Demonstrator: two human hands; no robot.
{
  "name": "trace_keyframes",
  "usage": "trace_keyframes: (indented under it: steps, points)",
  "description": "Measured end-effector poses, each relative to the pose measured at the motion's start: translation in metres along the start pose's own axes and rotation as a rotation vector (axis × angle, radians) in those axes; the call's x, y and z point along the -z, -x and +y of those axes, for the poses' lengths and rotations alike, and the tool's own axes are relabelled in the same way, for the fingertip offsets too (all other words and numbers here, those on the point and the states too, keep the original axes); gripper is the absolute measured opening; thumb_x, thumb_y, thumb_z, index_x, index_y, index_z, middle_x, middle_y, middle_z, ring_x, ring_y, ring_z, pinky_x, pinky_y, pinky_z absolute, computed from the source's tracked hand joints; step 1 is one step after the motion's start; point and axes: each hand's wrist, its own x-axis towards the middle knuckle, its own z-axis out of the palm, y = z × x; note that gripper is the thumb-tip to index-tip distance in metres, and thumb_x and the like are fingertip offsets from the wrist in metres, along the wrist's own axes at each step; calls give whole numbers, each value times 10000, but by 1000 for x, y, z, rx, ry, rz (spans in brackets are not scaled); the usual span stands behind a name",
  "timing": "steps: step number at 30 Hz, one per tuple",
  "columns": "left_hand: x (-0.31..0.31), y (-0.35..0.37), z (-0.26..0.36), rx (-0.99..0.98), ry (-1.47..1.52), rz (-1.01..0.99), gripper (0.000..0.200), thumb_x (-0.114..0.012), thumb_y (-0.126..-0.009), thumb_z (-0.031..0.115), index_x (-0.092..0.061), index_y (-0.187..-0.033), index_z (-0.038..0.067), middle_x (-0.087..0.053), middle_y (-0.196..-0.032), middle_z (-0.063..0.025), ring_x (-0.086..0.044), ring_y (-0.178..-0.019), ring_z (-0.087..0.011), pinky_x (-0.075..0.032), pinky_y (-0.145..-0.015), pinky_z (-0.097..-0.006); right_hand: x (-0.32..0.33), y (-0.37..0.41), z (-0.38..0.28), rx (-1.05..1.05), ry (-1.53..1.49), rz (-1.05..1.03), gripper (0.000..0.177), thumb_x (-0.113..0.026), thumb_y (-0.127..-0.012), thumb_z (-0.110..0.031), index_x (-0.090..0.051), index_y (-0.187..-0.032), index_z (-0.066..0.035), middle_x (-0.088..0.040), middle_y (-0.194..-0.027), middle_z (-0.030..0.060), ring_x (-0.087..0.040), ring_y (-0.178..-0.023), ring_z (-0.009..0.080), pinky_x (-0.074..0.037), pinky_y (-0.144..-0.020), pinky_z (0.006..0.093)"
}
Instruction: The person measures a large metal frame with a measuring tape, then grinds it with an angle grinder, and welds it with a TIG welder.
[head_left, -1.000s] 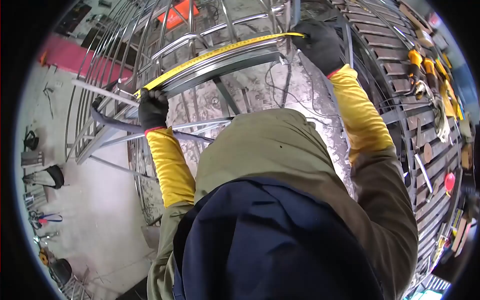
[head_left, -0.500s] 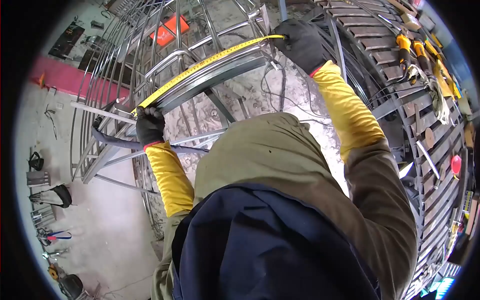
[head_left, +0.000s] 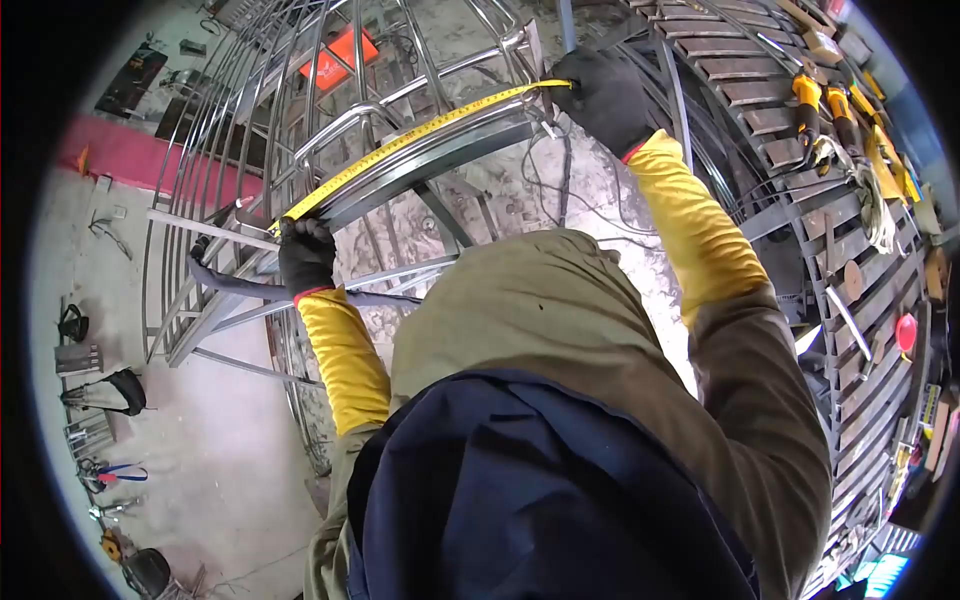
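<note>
A yellow tape measure (head_left: 430, 128) is stretched along a shiny metal bar on the edge of a barred metal frame (head_left: 345, 125). At its left end my left hand (head_left: 306, 256), in a black glove, is closed on the tape against the bar. My right hand (head_left: 604, 97), also gloved in black, grips the other end of the tape near the frame's right corner. The fingertips of the right hand are partly hidden behind the glove's back. Beneath the tape runs a dark square steel tube (head_left: 440, 170).
An orange-red box (head_left: 340, 58) lies beyond the bars. On the right, a slatted metal bench (head_left: 860, 330) carries yellow-handled tools (head_left: 806, 100) and a rag (head_left: 880, 215). Cables (head_left: 565, 180) trail across the floor below. Several items, including a black chair seat (head_left: 147, 573), stand at left.
Both hands stay on the tape. The right hand has shifted slightly down, and the view has moved a little; the tape still lies along the bar.
</note>
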Motion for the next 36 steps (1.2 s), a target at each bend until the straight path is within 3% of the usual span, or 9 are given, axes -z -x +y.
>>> trace_keyframes:
  steps: [10,21,22,24,25,27,31,34,36]
  points:
    - [57,-26,1,-54,-213,-11,270,-526,-1121,330,-567,-958,118,-520,-816,46,-507,-746,-129,-490,-673,-270,0,-2,1,-38,-22,-59,142,-810,-772,-269,-759,-881,-195,-719,-894,2,-680,-793,283,-503,-754,449]
    - [66,-26,4,-564,-1935,-108,235,-508,-1047,283,-544,-927,84,-566,-831,-8,-562,-773,-228,-494,-857,-321,-1,-4,3,-14,-46,-45,158,-823,-750,-230,-764,-891,-194,-720,-904,12,-681,-814,288,-513,-762,432]
    - [66,-28,4,-563,-1935,-109,235,-508,-1047,283,-544,-927,84,-566,-831,-8,-562,-773,-228,-494,-857,-321,0,-4,3,-13,-38,-50,151,-823,-756,-228,-765,-891,-192,-720,-905,12,-681,-818,287,-514,-764,434]
    - [67,-35,6,-169,-541,47,277,-539,-1009,312,-565,-892,63,-586,-796,-40,-577,-757,-301,-491,-934,-369,2,-5,1,-15,-29,-56,144,-823,-762,-225,-766,-890,-191,-720,-905,13,-682,-821,286,-515,-766,437]
    - [51,-24,3,-166,-541,46,277,-539,-1009,312,-565,-892,63,-586,-796,-40,-577,-757,-301,-491,-934,-369,3,-6,0,-26,-51,-61,136,-823,-772,-236,-766,-886,-189,-720,-904,13,-682,-821,287,-515,-769,435]
    - [12,10,-3,-868,-2236,-113,246,-462,-984,283,-585,-930,77,-658,-824,-107,-633,-827,-347,-508,-928,-462,4,-5,0,-43,-72,-73,131,-823,-782,-246,-765,-883,-187,-719,-903,13,-681,-821,288,-516,-771,434]
    - [20,1,5,-837,-2341,-232,269,-463,-1005,296,-581,-926,68,-631,-805,-91,-602,-776,-320,-498,-806,-439,6,-8,-3,-68,-4,-121,166,-815,-794,-265,-792,-937,-184,-737,-942,25,-694,-852,300,-532,-780,442]
    - [-31,42,-10,-626,-1878,168,278,-565,-996,294,-647,-975,29,-739,-866,-142,-691,-810,-371,-552,-821,-459,8,-7,3,-121,-112,-314,221,-806,-793,-230,-791,-1001,-156,-743,-987,84,-698,-891,338,-554,-801,452]
    - [41,18,6,-798,-1921,-169,307,-582,-985,268,-707,-996,-12,-737,-836,-181,-713,-831,-361,-560,-821,-470,27,4,6,-210,-244,-489,289,-802,-800,-217,-778,-1074,-130,-744,-1004,130,-701,-902,368,-568,-795,461]
